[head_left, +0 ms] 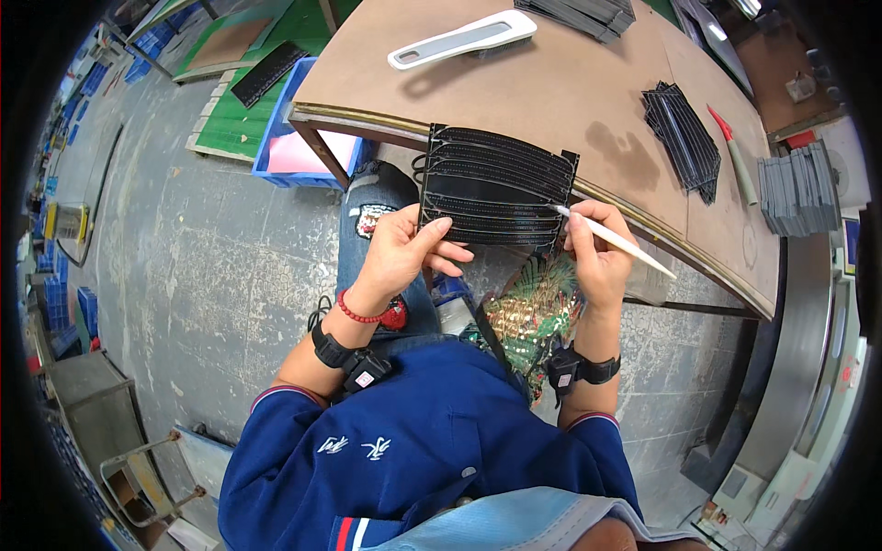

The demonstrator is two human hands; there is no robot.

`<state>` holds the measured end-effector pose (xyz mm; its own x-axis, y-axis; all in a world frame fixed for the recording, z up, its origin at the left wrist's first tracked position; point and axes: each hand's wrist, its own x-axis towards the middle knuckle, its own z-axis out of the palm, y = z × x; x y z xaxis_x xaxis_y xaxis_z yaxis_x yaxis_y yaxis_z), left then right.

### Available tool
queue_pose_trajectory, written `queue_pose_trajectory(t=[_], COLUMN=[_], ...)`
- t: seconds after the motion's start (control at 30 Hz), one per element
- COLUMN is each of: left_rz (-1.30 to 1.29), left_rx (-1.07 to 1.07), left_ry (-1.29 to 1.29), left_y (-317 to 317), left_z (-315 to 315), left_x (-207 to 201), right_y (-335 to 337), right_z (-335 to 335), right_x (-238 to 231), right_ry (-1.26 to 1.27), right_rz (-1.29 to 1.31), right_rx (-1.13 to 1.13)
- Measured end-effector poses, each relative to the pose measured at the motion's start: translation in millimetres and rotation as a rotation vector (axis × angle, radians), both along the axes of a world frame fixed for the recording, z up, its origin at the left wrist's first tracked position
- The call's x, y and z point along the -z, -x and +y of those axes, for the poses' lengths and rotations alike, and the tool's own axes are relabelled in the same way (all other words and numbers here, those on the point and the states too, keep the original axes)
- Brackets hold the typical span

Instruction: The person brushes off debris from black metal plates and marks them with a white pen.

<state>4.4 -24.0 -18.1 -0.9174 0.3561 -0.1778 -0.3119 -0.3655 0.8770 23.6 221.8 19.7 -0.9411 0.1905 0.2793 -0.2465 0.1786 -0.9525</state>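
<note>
A black panel (491, 189) with several rows of pale stitching is held over my lap, its far edge at the table's front edge. It looks like a leather piece for a wallet, with small loose ends at its sides. My left hand (395, 253) pinches its near left corner, thumb on top and fingers beneath. In my right hand (599, 262) is a slim white pen-like tool (634, 246), pointed at both ends. Its tip lies at the panel's right side, by the ends of the stitch rows. Whether the tip presses on the panel I cannot tell.
On the brown table (570, 101) lie a white-handled brush (464, 39), a stack of dark pieces (583, 14), a pile of striped black panels (682, 138) and a red-and-green tool (733, 154). Grey pieces (797, 191) stand at the right. A blue crate (276, 151) sits left.
</note>
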Motion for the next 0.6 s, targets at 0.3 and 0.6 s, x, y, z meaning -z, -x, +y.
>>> queue_pose_trajectory(t=[0.3,0.6], left_rz=[0.001,-0.017], left_rx=[-0.011,-0.02], left_ry=[0.007,0.009], left_y=[0.1,-0.5], left_z=[0.3,-0.6], left_x=[-1.9,-1.9], right_y=[0.1,-2.6], right_z=[10.6,16.7], right_x=[-6.7,-7.1], right_ry=[-0.174,0.132], right_rz=[0.047,-0.062], right_rx=[-0.026,-0.105])
